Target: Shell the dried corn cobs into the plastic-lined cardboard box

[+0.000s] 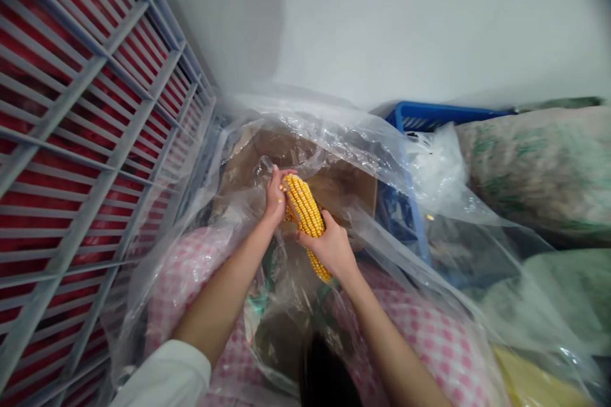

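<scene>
A yellow corn cob [305,206] slants across the middle of the head view, its kernels in tight rows. My left hand [276,197] is closed around its upper left side, fingers behind it; a loose kernel or two shows at the palm. My right hand [331,247] wraps the lower part of the cob, thumb across the front. Something small and dark shows between the right fingers and the cob; I cannot tell what it is. More kernels show behind the cob, perhaps of a second one. Below lies a clear plastic sheet [298,273].
A slatted plastic crate [126,130] with red contents stands at left. A cardboard box [365,187] lies under the sheet ahead. To the right are a blue crate [405,108], a white bag [439,162] and a full sack [544,172]. Pink checked cloth [429,331] covers my legs.
</scene>
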A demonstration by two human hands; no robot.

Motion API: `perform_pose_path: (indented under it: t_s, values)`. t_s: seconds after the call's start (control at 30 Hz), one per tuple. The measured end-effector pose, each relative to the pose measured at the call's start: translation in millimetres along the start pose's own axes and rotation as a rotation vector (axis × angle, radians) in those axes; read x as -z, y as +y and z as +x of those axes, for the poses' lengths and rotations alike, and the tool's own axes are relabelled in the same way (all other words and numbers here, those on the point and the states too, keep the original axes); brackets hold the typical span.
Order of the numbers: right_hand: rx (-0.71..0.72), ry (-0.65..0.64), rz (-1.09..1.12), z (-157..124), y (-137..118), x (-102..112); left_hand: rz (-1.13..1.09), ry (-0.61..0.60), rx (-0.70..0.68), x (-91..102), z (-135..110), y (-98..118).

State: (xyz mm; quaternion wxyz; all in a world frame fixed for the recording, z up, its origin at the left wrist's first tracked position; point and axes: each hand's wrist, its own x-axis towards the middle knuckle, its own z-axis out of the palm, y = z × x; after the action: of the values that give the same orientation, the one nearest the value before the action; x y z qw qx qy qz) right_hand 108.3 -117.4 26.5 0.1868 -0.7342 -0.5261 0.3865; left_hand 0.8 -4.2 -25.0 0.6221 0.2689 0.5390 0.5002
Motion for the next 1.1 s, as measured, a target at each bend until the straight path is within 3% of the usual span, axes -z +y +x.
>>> perform_pose_path:
  t_s: [0.07, 0.2, 0.3, 0.37, 0.47, 0.53, 0.63, 0.73, 0.87, 1.0, 1.1]
  values:
    - [-0.022, 0.042, -0.073, 2.3, -1.4, 6.5, 0.073, -0.039, 0.094, 4.1, 5.5, 8.5]
    - [-0.058, 0.092, -0.260, 6.3, -1.8, 13.5, 0.047, -0.002, 0.445, 7.4, 12.1, 26.0]
    - [-0.021, 0.104, -0.358, 6.1, -1.9, 7.6, -0.027, -0.125, 0.585, -0.6, 7.2, 26.4]
    - [0.006, 0.082, -0.343, 5.2, -2.8, 1.4, -0.057, -0.101, 0.540, -7.0, 2.1, 19.1]
    - [-0.004, 0.027, -0.226, 5.2, -5.0, -3.7, -0.051, 0.074, 0.314, -9.9, -1.8, 4.9]
    - [-0.022, 0.014, -0.168, 6.5, -5.7, -2.4, -0.025, 0.076, 0.214, -6.6, 0.1, 0.9]
    - [-0.027, 0.022, -0.185, 9.4, -5.0, 3.3, 0.087, 0.003, 0.277, 2.3, 7.1, 8.6]
    - [-0.005, 0.058, -0.338, 10.6, -3.7, 4.9, 0.195, 0.050, 0.341, 7.5, 11.9, 22.8]
    - [0.036, 0.075, -0.509, 8.6, -5.5, -4.7, 0.044, -0.044, 0.430, 1.1, 9.2, 23.7]
    - [0.056, 0.044, -0.512, 6.6, -7.0, -15.0, -0.043, 0.106, 0.348, -6.1, 3.1, 8.8]
    - [0.053, 0.025, -0.485, 6.1, -3.9, -16.2, -0.066, 0.137, 0.337, -6.0, -0.4, 3.6]
